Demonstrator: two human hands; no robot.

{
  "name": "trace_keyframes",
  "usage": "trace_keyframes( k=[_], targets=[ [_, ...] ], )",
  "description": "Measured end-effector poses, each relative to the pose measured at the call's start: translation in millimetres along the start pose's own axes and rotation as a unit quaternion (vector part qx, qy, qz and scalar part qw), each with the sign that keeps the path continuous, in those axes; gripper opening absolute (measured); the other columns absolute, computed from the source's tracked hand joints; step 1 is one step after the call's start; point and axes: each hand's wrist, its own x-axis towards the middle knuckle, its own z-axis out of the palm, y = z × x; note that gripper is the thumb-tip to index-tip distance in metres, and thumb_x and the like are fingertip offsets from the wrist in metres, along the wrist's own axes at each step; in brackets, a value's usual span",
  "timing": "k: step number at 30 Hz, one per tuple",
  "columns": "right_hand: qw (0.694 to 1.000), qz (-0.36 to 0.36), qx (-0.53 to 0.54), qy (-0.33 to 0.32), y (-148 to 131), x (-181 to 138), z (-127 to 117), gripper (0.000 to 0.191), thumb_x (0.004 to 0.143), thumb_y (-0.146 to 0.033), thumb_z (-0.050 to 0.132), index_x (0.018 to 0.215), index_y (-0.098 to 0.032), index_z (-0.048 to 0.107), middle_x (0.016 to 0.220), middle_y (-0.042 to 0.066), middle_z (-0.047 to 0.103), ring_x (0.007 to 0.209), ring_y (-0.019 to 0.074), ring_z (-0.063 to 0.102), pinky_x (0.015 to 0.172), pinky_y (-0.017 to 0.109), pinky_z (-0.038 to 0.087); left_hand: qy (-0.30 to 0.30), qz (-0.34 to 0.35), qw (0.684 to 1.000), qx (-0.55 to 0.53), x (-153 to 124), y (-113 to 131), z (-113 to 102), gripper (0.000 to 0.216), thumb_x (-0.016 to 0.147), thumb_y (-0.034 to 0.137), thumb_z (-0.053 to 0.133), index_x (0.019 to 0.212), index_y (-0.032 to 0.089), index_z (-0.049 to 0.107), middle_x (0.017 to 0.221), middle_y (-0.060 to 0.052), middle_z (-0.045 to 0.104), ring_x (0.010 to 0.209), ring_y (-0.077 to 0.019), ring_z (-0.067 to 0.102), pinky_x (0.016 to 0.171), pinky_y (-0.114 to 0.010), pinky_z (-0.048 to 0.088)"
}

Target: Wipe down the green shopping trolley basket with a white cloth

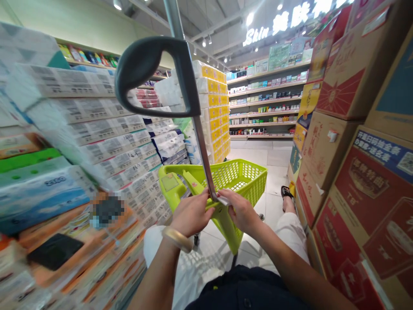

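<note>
A lime-green shopping basket [248, 172] on wheels stands on the tiled floor in front of me. Its metal pull rod rises to a dark grey loop handle [151, 64] near the top of the view. My left hand [192, 213], with a pale bangle on the wrist, rests on the near rim of the basket beside the base of the rod. My right hand [240, 211] is on the same rim to the right of the rod, fingers pinching a small white paper or wipe [224, 199]. Whether the left hand grips the rim is unclear.
Stacked tissue and paper-roll packs [97, 142] fill the left side. Red and brown cardboard boxes [351, 163] are piled at the right. Shelves of bottles [267, 107] line the far end of the aisle. My legs in white trousers and a sandalled foot [285, 191] show below.
</note>
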Motion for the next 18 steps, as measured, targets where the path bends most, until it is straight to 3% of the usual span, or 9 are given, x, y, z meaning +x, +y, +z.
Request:
trace_keyframes(
  k=[7,18],
  targets=[
    [1.000,-0.011,-0.005,-0.004,-0.1,10.3,-1.0,0.058,0.083,0.000,0.042,0.132,-0.026,0.058,0.126,0.007,0.068,0.119,0.0194,0.063,0.105,0.040,0.051,0.009,-0.011,1.000,-0.011,5.4,-6.5,2.2,0.048,0.090,0.033,0.053,0.137,0.025,0.046,0.118,-0.006,0.072,0.110,-0.0255,0.067,0.092,-0.034,0.050],
    [1.000,0.000,-0.001,0.004,28.2,22.9,14.7,0.054,0.086,-0.001,0.044,0.133,-0.025,0.058,0.131,0.008,0.065,0.127,0.0198,0.058,0.110,0.042,0.047,0.035,-0.014,0.999,-0.037,35.6,-23.0,4.7,0.045,0.087,0.029,0.054,0.132,0.029,0.050,0.124,-0.002,0.068,0.111,-0.0222,0.066,0.094,-0.032,0.048]
  ],
)
